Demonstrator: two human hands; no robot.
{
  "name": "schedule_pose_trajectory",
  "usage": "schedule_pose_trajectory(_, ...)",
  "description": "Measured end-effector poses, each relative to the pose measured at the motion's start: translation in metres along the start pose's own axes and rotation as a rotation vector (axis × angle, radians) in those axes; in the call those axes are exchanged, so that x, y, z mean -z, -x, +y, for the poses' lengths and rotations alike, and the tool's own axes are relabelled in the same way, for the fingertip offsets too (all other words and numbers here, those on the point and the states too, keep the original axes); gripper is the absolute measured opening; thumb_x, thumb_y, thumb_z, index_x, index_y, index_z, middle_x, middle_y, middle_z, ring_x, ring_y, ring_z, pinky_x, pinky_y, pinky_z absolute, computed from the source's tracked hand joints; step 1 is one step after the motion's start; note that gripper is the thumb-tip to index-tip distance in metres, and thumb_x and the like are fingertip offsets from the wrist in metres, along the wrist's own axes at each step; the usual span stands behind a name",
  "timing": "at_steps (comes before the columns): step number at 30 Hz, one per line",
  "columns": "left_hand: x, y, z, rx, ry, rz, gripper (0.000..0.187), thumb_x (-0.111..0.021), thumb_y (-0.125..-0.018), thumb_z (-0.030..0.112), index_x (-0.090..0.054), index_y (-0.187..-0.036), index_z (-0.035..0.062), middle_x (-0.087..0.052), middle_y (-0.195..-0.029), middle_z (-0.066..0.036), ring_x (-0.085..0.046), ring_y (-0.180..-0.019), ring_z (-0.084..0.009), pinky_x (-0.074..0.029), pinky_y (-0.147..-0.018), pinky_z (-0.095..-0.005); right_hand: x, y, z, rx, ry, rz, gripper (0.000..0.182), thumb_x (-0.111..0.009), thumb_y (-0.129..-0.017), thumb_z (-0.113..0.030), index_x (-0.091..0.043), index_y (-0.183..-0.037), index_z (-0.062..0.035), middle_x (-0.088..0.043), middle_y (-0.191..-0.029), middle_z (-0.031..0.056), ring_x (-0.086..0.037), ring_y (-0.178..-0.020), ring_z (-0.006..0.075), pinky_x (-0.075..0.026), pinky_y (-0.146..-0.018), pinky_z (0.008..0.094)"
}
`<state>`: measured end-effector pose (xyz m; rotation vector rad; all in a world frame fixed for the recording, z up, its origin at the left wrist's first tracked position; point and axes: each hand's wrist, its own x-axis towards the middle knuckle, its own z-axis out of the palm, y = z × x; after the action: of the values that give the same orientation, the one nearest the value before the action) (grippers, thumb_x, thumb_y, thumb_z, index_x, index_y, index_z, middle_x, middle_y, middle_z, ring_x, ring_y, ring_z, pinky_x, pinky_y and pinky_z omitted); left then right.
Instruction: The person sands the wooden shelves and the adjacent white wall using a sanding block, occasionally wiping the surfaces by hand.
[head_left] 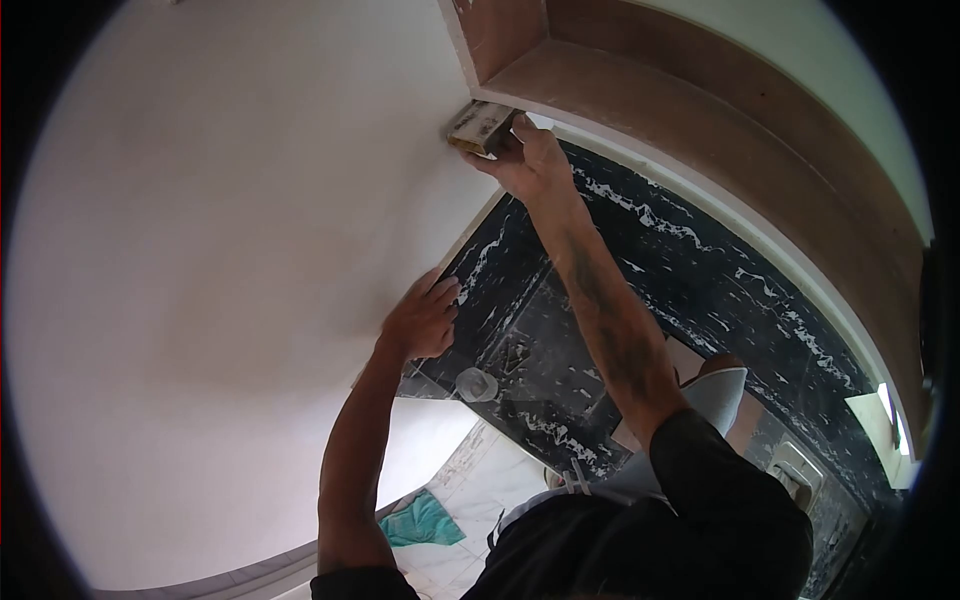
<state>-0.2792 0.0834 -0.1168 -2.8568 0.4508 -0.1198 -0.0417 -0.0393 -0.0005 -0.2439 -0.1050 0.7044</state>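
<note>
There were two hands: one left hand point(420, 320) and one right hand point(533, 168). One sanding block point(482, 126) sat in the right fingers point(522, 128), one translucent cup point(477, 386) was near the left fingers point(442, 291), and one teal cloth point(425, 520) lay well apart from both.

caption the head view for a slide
Right hand holding a block at the pale wall, left hand by black marbled surface.

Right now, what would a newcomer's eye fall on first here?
The black, white-veined stone surface stands out first, against the pale wall filling the left side. Next comes the block in the right hand, up at the wall beside the brown panel. Lower down, a crumpled teal cloth lies on pale tiles.
</note>
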Motion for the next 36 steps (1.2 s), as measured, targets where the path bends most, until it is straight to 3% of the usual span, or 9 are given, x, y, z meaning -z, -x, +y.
schedule_pose_trajectory(8, -0.002, -0.006, -0.005, 0.011, -0.065, -0.008, 0.027, -0.064, -0.082, 0.031, -0.078, -0.09, 0.0089, -0.064, -0.131, -0.007, -0.045, -0.138, -0.0204, -0.022, -0.126, -0.0449, -0.014, 0.007, 0.011, 0.062, -0.104, 0.115, 0.029, -0.035, -0.11, -0.009, -0.04, -0.134, 0.0063, -0.048, -0.135, 0.0246, -0.053, -0.127, 0.0398, -0.044, -0.114, 0.0637)
schedule_pose_trajectory(13, -0.005, 0.0, 0.002, 0.02, -0.048, -0.007, 0.027, -0.065, -0.08, 0.031, -0.078, -0.09, 0.0088, -0.064, -0.132, -0.006, -0.045, -0.138, -0.0202, -0.022, -0.126, -0.0449, 0.008, -0.016, 0.01, 0.017, 0.02, 0.099, 0.023, -0.043, -0.107, -0.008, -0.047, -0.13, -0.0021, -0.053, -0.127, 0.0145, -0.053, -0.122, 0.0296, -0.048, -0.107, 0.0617)
schedule_pose_trajectory(17, -0.008, 0.0, -0.002, 0.022, -0.057, 0.023, 0.028, -0.065, -0.08, 0.031, -0.078, -0.09, 0.0091, -0.064, -0.131, -0.006, -0.045, -0.138, -0.0196, -0.022, -0.126, -0.0445, -0.009, 0.019, 0.018, 0.058, 0.023, -0.085, 0.022, -0.066, -0.096, -0.005, -0.054, -0.114, -0.0008, -0.051, -0.129, 0.0176, -0.049, -0.128, 0.0344, -0.044, -0.111, 0.0677)
schedule_pose_trajectory(20, -0.006, 0.004, 0.001, 0.023, -0.051, -0.002, 0.027, -0.064, -0.08, 0.031, -0.078, -0.089, 0.0092, -0.064, -0.13, -0.006, -0.045, -0.138, -0.0195, -0.022, -0.126, -0.0443, -0.017, 0.01, 0.018, 0.087, 0.1, -0.127, 0.026, -0.061, -0.098, -0.004, -0.051, -0.121, 0.0013, -0.052, -0.117, 0.0126, -0.051, -0.124, 0.0309, -0.052, -0.106, 0.0645)
schedule_pose_trajectory(26, -0.006, 0.001, -0.001, 0.02, -0.058, -0.009, 0.026, -0.065, -0.08, 0.03, -0.078, -0.088, 0.0091, -0.065, -0.129, -0.006, -0.045, -0.138, -0.0195, -0.022, -0.126, -0.0441, -0.017, 0.001, 0.01, 0.067, 0.21, -0.096, 0.028, -0.064, -0.093, 0.001, -0.053, -0.118, 0.0072, -0.056, -0.114, 0.0164, -0.057, -0.116, 0.0321, -0.059, -0.099, 0.0598)
schedule_pose_trajectory(32, -0.009, -0.002, -0.005, 0.02, -0.051, 0.017, 0.026, -0.065, -0.082, 0.03, -0.078, -0.089, 0.0092, -0.065, -0.129, -0.006, -0.045, -0.138, -0.0199, -0.022, -0.126, -0.0451, -0.015, 0.017, 0.005, 0.104, 0.305, 0.073, 0.032, -0.067, -0.089, 0.005, -0.055, -0.118, 0.0031, -0.057, -0.117, 0.0165, -0.057, -0.114, 0.033, -0.051, -0.104, 0.059)
schedule_pose_trajectory(33, -0.008, 0.001, -0.001, 0.021, -0.037, -0.009, 0.026, -0.065, -0.082, 0.03, -0.078, -0.089, 0.0091, -0.065, -0.129, -0.006, -0.046, -0.138, -0.02, -0.023, -0.126, -0.0452, -0.006, 0.008, 0.004, 0.092, 0.312, 0.061, 0.033, -0.066, -0.088, 0.006, -0.056, -0.119, 0.0008, -0.058, -0.119, 0.016, -0.058, -0.112, 0.0305, -0.046, -0.109, 0.0521)
schedule_pose_trajectory(35, -0.003, 0.0, -0.003, 0.026, -0.043, 0.003, 0.026, -0.064, -0.082, 0.029, -0.078, -0.089, 0.0089, -0.065, -0.129, -0.006, -0.047, -0.137, -0.0203, -0.024, -0.125, -0.0452, 0.042, -0.053, 0.014, 0.405, 0.937, -0.113, 0.038, -0.068, -0.087, 0.006, -0.057, -0.123, 0.0049, -0.06, -0.118, 0.0173, -0.061, -0.11, 0.0309, -0.049, -0.102, 0.0518)
schedule_pose_trajectory(36, -0.003, 0.001, 0.001, 0.022, -0.039, 0.006, 0.025, -0.064, -0.082, 0.029, -0.078, -0.09, 0.0088, -0.066, -0.129, -0.006, -0.047, -0.136, -0.0204, -0.024, -0.125, -0.0452, 0.047, -0.051, 0.01, 0.444, 0.999, -0.137, 0.039, -0.068, -0.086, 0.006, -0.058, -0.124, 0.0054, -0.062, -0.119, 0.017, -0.061, -0.109, 0.0304, -0.049, -0.102, 0.0497)
